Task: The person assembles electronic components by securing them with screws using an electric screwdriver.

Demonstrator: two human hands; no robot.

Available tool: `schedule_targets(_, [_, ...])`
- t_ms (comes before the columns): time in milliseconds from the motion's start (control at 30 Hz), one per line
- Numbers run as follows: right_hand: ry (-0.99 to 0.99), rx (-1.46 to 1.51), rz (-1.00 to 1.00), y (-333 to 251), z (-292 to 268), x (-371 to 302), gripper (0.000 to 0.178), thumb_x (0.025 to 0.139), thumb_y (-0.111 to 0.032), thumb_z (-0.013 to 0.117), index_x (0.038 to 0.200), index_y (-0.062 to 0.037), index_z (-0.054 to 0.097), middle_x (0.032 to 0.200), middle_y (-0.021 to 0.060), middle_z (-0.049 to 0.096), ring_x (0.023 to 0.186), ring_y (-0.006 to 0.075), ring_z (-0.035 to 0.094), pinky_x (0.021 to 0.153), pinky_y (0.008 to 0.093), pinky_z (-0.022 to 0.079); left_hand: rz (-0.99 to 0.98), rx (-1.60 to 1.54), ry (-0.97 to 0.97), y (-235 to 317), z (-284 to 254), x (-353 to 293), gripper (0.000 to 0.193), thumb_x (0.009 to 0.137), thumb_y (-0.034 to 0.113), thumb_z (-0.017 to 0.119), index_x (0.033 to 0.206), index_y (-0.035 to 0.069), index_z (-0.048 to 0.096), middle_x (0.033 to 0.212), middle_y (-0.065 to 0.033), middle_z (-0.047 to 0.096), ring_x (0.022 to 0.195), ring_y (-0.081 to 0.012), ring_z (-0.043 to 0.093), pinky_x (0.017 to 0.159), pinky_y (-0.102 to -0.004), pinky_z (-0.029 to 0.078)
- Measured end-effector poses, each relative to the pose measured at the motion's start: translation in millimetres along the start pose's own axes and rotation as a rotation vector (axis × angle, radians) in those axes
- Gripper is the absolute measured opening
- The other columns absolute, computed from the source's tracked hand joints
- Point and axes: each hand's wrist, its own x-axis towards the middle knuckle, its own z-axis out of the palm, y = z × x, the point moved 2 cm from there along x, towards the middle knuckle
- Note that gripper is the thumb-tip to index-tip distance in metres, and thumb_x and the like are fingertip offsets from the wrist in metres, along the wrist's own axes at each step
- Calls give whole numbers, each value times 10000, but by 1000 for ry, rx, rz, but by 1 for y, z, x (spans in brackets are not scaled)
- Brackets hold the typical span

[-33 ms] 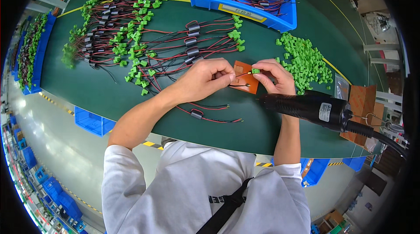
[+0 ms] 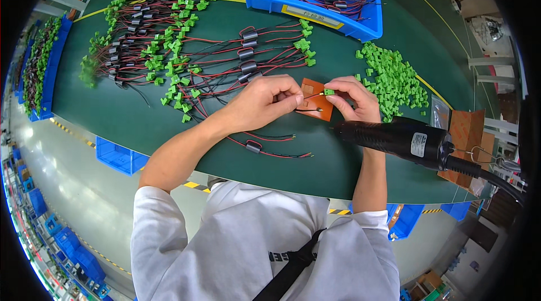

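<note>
Here on the head view, the left hand pinches a thin reddish wire between its fingers, tip right at the small green plastic connector gripped by the right hand's fingers, over an orange rectangular board on the dark-green desk.

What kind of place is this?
Probably a factory or workshop: there's a big pile of green plastic pieces, rows of matching red-and-black cables, and a blue bin holding more cables.
</note>
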Motion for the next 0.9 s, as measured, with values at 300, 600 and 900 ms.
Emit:
schedule_targets(300, [-37, -27, -35, -7, 3, 1, 241, 915, 22, 772, 1151, -16, 744, 1100, 104, 726, 987, 223, 705, 863, 315, 554, 9, 50, 24, 0, 0, 1, 126, 1061, 106, 690, 1094, -15, 704, 925, -22, 629, 796, -84, 567, 688, -274, 476])
schedule_targets(600, [-17, -41, -74, -5, 3, 0, 245, 918, 26, 769, 1158, -13, 741, 1100, 110, 727, 991, 228, 707, 875, 316, 559, 7, 33, 6, 0, 1, 0, 135, 1064, 117, 690, 1100, -12, 708, 935, -31, 648, 816, -92, 603, 709, -275, 500])
schedule_targets(900, [-20, -67, -95, -5, 3, 1, 253, 918, 34, 763, 1166, -16, 745, 1107, 113, 726, 992, 230, 708, 866, 317, 568, 1, 35, -8, 5, 0, -1, 122, 1056, 104, 693, 1089, -13, 699, 923, -33, 648, 813, -93, 605, 716, -279, 507])
